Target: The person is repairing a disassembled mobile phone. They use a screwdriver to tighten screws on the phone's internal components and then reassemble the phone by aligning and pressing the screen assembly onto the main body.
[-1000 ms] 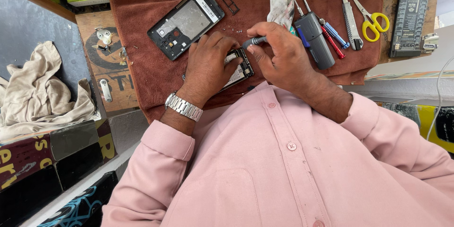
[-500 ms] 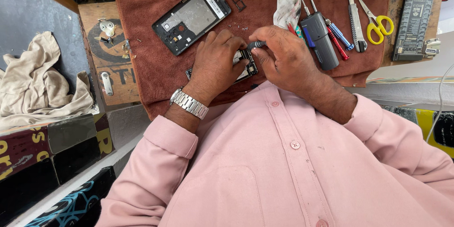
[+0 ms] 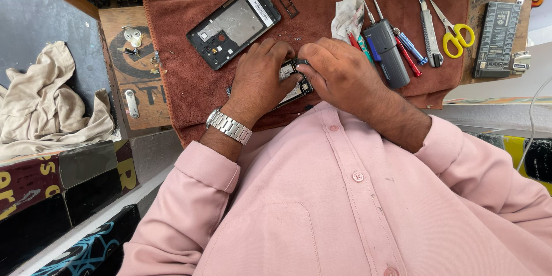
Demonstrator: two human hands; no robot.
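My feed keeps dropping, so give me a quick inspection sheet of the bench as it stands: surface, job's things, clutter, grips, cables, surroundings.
Surface: brown towel over a wooden bench.
Job's things: small phone part held between both hands; opened phone frame lying apart, up left.
Clutter: tissue, grey tool, pens, knife, yellow scissors, dark device, loose screws.
Grips: left hand and right hand both closed on the part.
Cables: white cable at right edge.
Surroundings: beige cloth at left; pink shirt fills the foreground.
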